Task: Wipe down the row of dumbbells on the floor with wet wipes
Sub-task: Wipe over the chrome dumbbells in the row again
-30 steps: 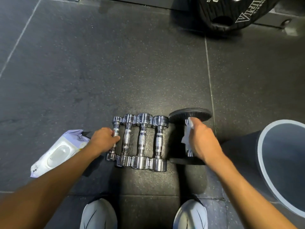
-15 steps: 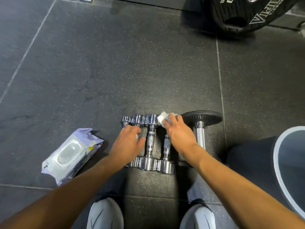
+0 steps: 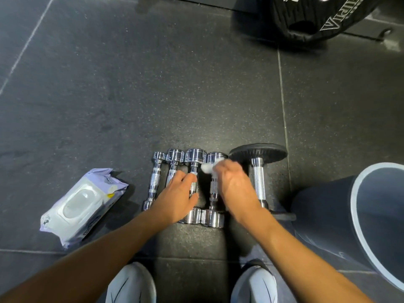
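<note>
Rubber in dark speckled tiles makes up the gym floor (image 3: pixel 131 84), and everything here sits on it. A large round grey bin (image 3: pixel 328 215) stands at the right, just beside the row. A black rubber weight plate (image 3: pixel 317 16) rests well apart at the top. A lilac-and-white pack of wet wipes (image 3: pixel 80 204) lies to the left, near the row but not touching it.

The row of dumbbells (image 3: pixel 195 155) is four chrome ones packed side by side, then a black-ended dumbbell with a steel handle (image 3: pixel 258 182) at the right. Every long axis runs straight away from the person, so a wiping stroke travels far-to-near along a handle.

The fourth chrome dumbbell (image 3: pixel 213 191) lies directly under the right hand (image 3: pixel 234 186), clearly the nearer one. That hand is palm down with its fingers curled, pinching a crumpled white wet wipe (image 3: pixel 207 167) at the handle's far end, just short of the far head (blur hides the fingertips). The left hand (image 3: pixel 177 197) lies across the second and third chrome dumbbells, fingers laid fairly straight and thumb spread, seemingly steadying them. The next stroke probably draws back toward the near head.
</note>
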Motion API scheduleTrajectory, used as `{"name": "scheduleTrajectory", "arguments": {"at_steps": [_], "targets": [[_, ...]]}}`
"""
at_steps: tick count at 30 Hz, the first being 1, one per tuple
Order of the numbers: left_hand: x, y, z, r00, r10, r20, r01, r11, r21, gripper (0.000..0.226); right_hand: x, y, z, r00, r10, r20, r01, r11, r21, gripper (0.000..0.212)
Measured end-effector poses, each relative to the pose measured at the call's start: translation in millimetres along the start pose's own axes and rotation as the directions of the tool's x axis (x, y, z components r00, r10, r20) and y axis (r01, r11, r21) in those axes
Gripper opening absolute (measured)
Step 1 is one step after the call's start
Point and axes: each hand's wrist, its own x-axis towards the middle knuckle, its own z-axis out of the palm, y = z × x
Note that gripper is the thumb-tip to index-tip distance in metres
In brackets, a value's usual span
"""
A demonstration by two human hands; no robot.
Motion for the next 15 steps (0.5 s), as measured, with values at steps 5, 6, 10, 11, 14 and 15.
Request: {"name": "scheduleTrajectory", "arguments": {"at_steps": [5, 6, 10, 11, 14, 15], "targets": [[-3.5, 3.7, 4.5, 1.000, 0.004, -0.018, -0.004, 0.999, 0.034, 0.043, 24.4, 12.5, 3.7, 0.995, 0.059, 0.086, -0.047, 0.990, -0.135, 0.037], [-3.2, 4.6, 5.1, 1.000, 0.010, -0.016, -0.009, 0.999, 0.033, 0.044, 21.6, 11.5, 8.0, 0.989, 0.047, 0.137, -0.030, 0.992, -0.126, 0.038], [-0.4, 1.1, 7.2, 1.000, 0.006, -0.031, -0.006, 1.000, -0.016, 0.045, 4.9, 3.0, 19.6, 0.907, -0.057, 0.418, 0.155, 0.967, -0.204, 0.035], [0.3, -0.3, 7.7, 0.999, 0.005, -0.037, -0.006, 1.000, -0.025, 0.046, 3.8, 4.0, 21.1, 0.915, -0.069, 0.397, 0.141, 0.978, -0.155, 0.033], [0.9, -0.3, 7.8, 0.999, -0.020, -0.034, 0.018, 0.998, -0.052, 0.045, 11.3, 9.6, 16.8, 0.990, 0.064, 0.125, -0.061, 0.998, -0.023, 0.031], [0.9, -0.5, 7.9, 0.999, -0.024, -0.037, 0.022, 0.998, -0.059, 0.045, 16.8, 10.9, 12.4, 0.996, 0.079, 0.040, -0.077, 0.996, -0.041, 0.037]]}}
